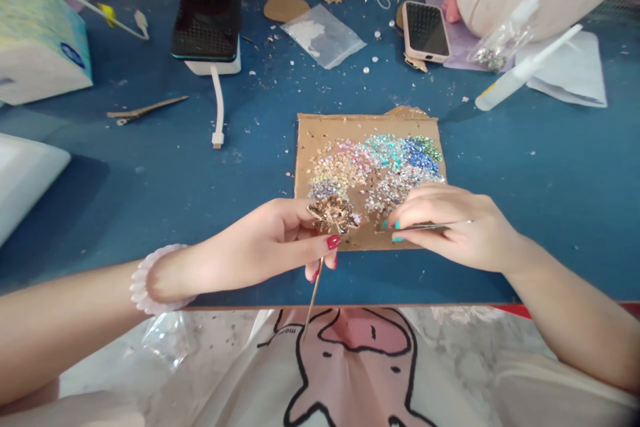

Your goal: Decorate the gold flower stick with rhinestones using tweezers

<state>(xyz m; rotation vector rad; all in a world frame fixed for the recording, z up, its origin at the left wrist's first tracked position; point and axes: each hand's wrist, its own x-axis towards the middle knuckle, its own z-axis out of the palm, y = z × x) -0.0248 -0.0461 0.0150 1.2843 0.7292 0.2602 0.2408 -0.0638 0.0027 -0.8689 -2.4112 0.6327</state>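
A gold flower-shaped ornament [336, 215] on a thin stick is held by my left hand [270, 243], its fingers and thumb closed just under the flower; the stick slants down past the table edge. My right hand [450, 223] pinches slim metal tweezers [435, 226], their tips low over the cardboard. On this cardboard sheet [320, 128] lie small rhinestones [350, 163] in patches of pink, yellow, turquoise, blue, green and silver. The flower hangs over the sheet's lower left part.
Behind the cardboard are a clear plastic bag [325, 37], a phone [427, 30] and a black device [207, 17] with a white cable. A white glue bottle [525, 70] lies at the right, a hair clip [147, 110] at the left. Thin sticks stand at the back.
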